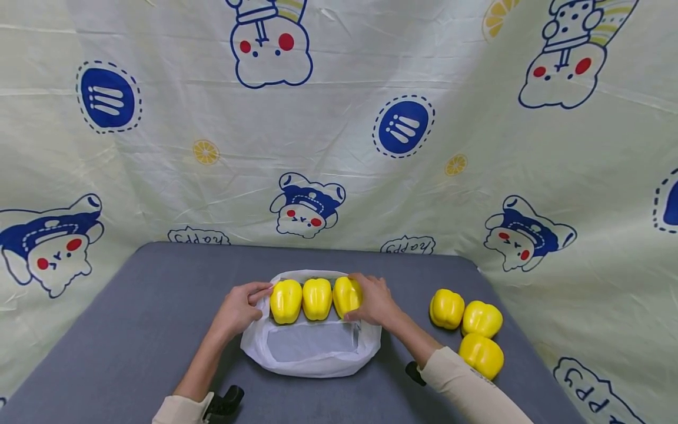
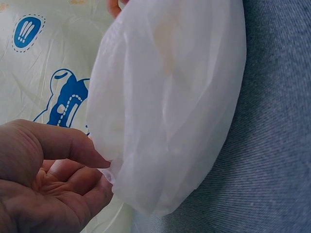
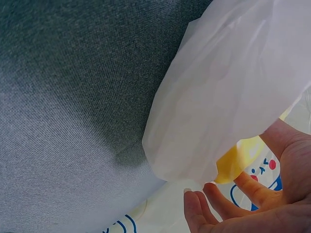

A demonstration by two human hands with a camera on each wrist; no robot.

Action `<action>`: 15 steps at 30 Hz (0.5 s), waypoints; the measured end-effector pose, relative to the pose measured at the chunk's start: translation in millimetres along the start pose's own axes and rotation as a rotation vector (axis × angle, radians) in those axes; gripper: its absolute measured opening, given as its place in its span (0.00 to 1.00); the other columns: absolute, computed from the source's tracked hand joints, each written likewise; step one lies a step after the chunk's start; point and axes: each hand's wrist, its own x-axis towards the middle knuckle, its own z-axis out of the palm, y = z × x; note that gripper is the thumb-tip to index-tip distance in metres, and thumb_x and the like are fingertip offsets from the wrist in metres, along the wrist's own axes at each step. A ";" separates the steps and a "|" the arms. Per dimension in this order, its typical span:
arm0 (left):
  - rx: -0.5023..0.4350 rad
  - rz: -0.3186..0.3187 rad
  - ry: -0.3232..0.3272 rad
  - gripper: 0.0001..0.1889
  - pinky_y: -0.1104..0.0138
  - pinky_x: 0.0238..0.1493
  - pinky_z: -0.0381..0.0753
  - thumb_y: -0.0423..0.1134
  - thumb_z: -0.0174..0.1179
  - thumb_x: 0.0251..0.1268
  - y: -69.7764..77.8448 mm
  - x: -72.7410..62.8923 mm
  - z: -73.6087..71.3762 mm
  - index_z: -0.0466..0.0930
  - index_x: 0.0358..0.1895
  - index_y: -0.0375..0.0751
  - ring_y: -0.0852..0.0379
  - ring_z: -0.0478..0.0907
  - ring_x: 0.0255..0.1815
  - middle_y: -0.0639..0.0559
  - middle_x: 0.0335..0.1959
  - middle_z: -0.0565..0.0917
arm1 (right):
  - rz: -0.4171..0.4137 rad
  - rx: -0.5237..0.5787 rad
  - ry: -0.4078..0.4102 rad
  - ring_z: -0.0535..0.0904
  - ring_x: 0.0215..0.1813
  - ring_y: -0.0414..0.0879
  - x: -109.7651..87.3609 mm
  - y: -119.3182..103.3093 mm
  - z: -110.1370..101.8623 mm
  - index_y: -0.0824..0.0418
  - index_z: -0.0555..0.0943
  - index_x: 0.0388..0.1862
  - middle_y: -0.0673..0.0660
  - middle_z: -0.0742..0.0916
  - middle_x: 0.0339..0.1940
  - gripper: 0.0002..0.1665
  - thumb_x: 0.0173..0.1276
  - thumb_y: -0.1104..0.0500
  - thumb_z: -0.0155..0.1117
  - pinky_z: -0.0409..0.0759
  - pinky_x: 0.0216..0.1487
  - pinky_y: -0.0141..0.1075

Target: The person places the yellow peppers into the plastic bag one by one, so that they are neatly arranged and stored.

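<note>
A white plastic bag [image 1: 312, 368] stands with its mouth spread wide on the table, its rim folded outward. Along its far side sit three yellow bell peppers in a row: a left one [image 1: 286, 302], a middle one [image 1: 317, 299] and a right one [image 1: 346, 296]. My left hand [image 1: 241, 309] pinches the bag's left edge between thumb and finger, as the left wrist view confirms. At the other end, my right hand [image 1: 375, 300] grips the right pepper from its outer side. Only part of that pepper shows past the bag in the right wrist view.
Three more yellow bell peppers lie grouped on the right of the grey table [image 1: 175, 294], the nearest pepper [image 1: 481, 356] close to my right sleeve. A pale printed cloth [image 1: 339, 118] hangs behind the table.
</note>
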 end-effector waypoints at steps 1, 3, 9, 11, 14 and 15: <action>-0.002 -0.001 0.001 0.32 0.66 0.25 0.68 0.18 0.57 0.52 0.2 0.0 0.1 0.80 0.64 0.39 0.47 0.75 0.52 0.44 0.59 0.86 | -0.003 -0.003 0.002 0.71 0.61 0.62 0.1 0.0 -0.1 0.57 0.74 0.70 0.64 0.80 0.65 0.51 0.45 0.54 0.87 0.71 0.62 0.61; -0.002 -0.002 0.005 0.32 0.66 0.25 0.68 0.18 0.57 0.51 0.7 0.1 0.3 0.80 0.64 0.39 0.47 0.76 0.52 0.45 0.59 0.86 | -0.007 -0.011 0.005 0.71 0.61 0.62 0.1 0.4 -0.4 0.56 0.74 0.70 0.64 0.80 0.65 0.52 0.45 0.54 0.87 0.71 0.62 0.61; -0.001 0.001 0.004 0.32 0.66 0.27 0.69 0.18 0.57 0.51 1.2 1.4 0.9 0.80 0.64 0.39 0.48 0.76 0.53 0.45 0.59 0.86 | -0.002 -0.019 0.000 0.71 0.65 0.65 -2.4 1.5 -7.9 0.57 0.73 0.71 0.65 0.80 0.67 0.54 0.43 0.53 0.88 0.70 0.64 0.62; 0.004 -0.002 0.005 0.32 0.66 0.28 0.70 0.18 0.57 0.52 0.7 1.9 1.0 0.80 0.64 0.39 0.47 0.76 0.53 0.45 0.60 0.85 | -0.004 -0.022 0.002 0.70 0.66 0.65 -3.3 2.6 -12.0 0.57 0.72 0.71 0.64 0.79 0.67 0.55 0.43 0.52 0.88 0.69 0.65 0.63; 0.011 -0.006 0.008 0.32 0.66 0.29 0.71 0.18 0.58 0.52 0.0 2.2 1.0 0.80 0.64 0.39 0.47 0.76 0.53 0.45 0.60 0.85 | -0.022 -0.037 0.004 0.70 0.67 0.66 -4.3 5.8 -18.3 0.57 0.72 0.72 0.64 0.79 0.68 0.54 0.45 0.52 0.87 0.68 0.66 0.64; 0.014 -0.006 0.009 0.32 0.66 0.29 0.71 0.18 0.58 0.52 -0.4 2.2 1.1 0.80 0.64 0.39 0.47 0.76 0.53 0.45 0.60 0.85 | -0.024 -0.042 0.005 0.70 0.67 0.67 -4.8 7.1 -20.2 0.57 0.72 0.72 0.64 0.79 0.68 0.53 0.46 0.52 0.86 0.67 0.66 0.64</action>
